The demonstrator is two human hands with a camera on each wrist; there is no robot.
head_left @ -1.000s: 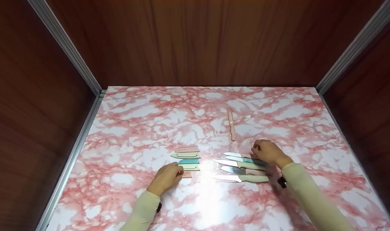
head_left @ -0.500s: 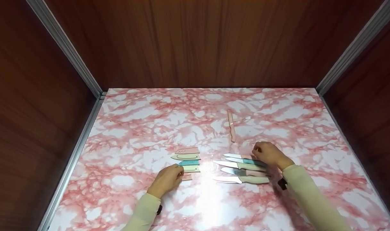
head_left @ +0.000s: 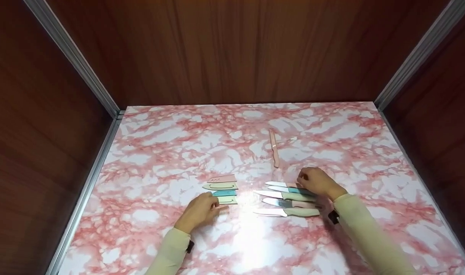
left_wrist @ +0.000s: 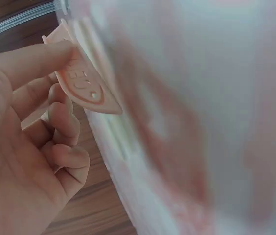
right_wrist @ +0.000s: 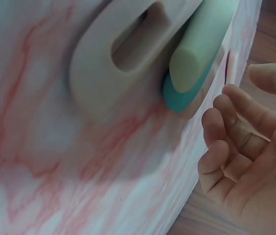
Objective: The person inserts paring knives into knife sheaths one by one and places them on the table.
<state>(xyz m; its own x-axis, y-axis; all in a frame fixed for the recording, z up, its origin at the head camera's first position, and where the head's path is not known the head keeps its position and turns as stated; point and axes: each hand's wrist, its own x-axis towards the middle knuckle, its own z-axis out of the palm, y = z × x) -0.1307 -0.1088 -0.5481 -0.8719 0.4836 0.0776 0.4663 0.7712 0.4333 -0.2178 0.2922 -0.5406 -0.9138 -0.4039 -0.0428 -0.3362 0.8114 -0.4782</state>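
Note:
In the left wrist view, my left hand point(left_wrist: 30, 107) pinches a peach knife sheath point(left_wrist: 86, 85) between thumb and fingers; the sheath is tilted off flat. Beside that hand, the head view has a row of sheaths: light green point(head_left: 227, 200), teal point(head_left: 224, 193), another green point(head_left: 220, 186) and pink point(head_left: 222, 178). My right hand point(head_left: 319, 182) is over the handles of several bare knives, blades pointing left. Its fingers curve loosely with nothing between them in the right wrist view, near a pale green handle point(right_wrist: 186, 63) and a teal handle point(right_wrist: 176, 100). The nearest knife point(head_left: 301, 212) has a green handle.
A pink peeler-like tool point(head_left: 274, 149) lies farther back on the pink-and-white marbled table point(head_left: 163, 145). Dark wood panels point(head_left: 224, 53) stand behind and at both sides, with metal rails at the corners.
The peach sheath at my left fingers lay flat in view earlier; it now looks blurred and tilted up in my grip. My right hand stays over the knife handles.

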